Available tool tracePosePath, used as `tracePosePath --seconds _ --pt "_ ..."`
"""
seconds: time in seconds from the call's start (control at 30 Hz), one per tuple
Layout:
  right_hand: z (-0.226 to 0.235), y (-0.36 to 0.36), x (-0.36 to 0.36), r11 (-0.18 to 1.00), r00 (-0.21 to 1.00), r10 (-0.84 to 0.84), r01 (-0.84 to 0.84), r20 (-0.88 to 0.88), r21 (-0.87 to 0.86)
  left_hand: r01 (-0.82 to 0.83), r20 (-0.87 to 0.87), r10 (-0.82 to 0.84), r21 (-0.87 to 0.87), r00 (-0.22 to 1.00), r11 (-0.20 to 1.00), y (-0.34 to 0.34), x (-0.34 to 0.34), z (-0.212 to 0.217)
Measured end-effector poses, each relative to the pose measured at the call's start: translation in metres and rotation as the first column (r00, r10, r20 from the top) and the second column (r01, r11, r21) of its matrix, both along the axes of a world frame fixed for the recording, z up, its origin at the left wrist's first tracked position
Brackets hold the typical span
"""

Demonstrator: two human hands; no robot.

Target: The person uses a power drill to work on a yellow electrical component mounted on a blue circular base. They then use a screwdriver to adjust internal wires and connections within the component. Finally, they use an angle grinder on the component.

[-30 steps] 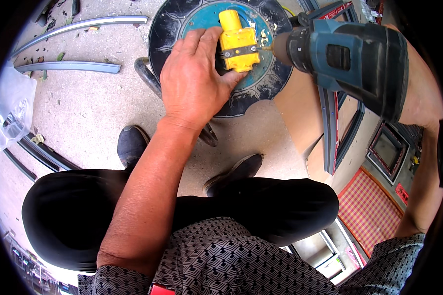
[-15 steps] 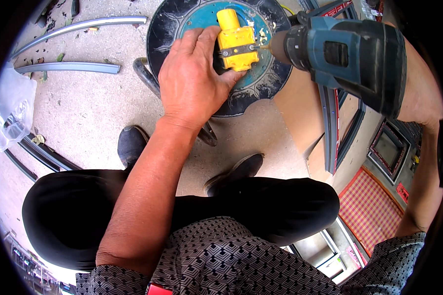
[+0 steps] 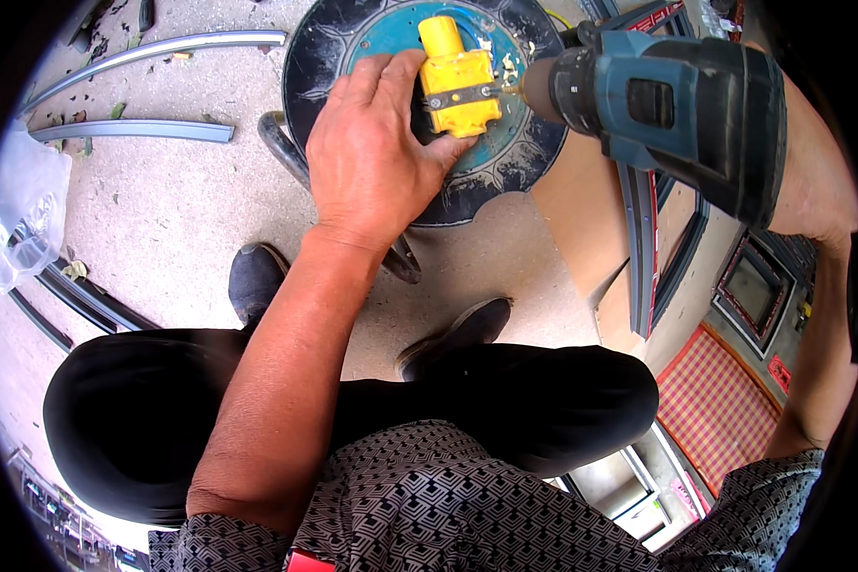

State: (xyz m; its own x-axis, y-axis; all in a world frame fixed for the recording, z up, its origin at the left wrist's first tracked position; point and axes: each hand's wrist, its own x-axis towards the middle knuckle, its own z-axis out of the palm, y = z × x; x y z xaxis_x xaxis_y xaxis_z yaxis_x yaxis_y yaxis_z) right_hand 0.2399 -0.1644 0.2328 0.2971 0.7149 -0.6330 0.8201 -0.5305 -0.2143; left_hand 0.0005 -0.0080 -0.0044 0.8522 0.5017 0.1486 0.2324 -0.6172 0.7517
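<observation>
A yellow plastic block (image 3: 459, 71) with a round stub on its far end rests on a round black and blue stand (image 3: 534, 143). A dark metal strip (image 3: 459, 97) runs across the block. My left hand (image 3: 367, 157) grips the block from the left, fingers along its far left side and thumb at the near edge. My right hand (image 3: 812, 181) holds a blue and black cordless drill (image 3: 682, 119) level. The drill's body hides those fingers. Its chuck points left, with the bit's tip at the right end of the metal strip.
Curved metal strips (image 3: 153, 131) and a clear plastic bag (image 3: 30, 219) lie on the floor at left. At right are cardboard (image 3: 582, 214), dark frame profiles (image 3: 642, 248), a small frame (image 3: 755, 291) and a checked cloth (image 3: 715, 405). My shoes (image 3: 257, 281) stand below the stand.
</observation>
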Motion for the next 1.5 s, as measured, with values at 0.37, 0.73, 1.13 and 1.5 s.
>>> tracePosePath --seconds 0.37,0.73,1.13,1.5 --pt "-0.002 -0.001 -0.004 0.999 0.999 0.029 -0.030 0.022 0.013 0.001 0.008 -0.001 -0.016 1.000 1.000 -0.001 0.000 -0.001" --pt "-0.004 0.001 0.000 0.997 0.997 0.065 -0.066 0.033 0.037 -0.012 -0.004 0.012 -0.013 1.000 1.000 0.001 -0.001 0.002" --pt "-0.007 0.000 0.000 0.995 0.994 0.086 -0.090 0.067 0.048 -0.013 0.011 0.013 0.002 1.000 1.000 0.002 -0.001 0.001" --pt "-0.011 -0.006 -0.005 0.988 0.983 0.121 -0.132 0.135 0.077 -0.020 0.029 0.020 0.008 0.999 1.000 0.001 -0.001 0.000"
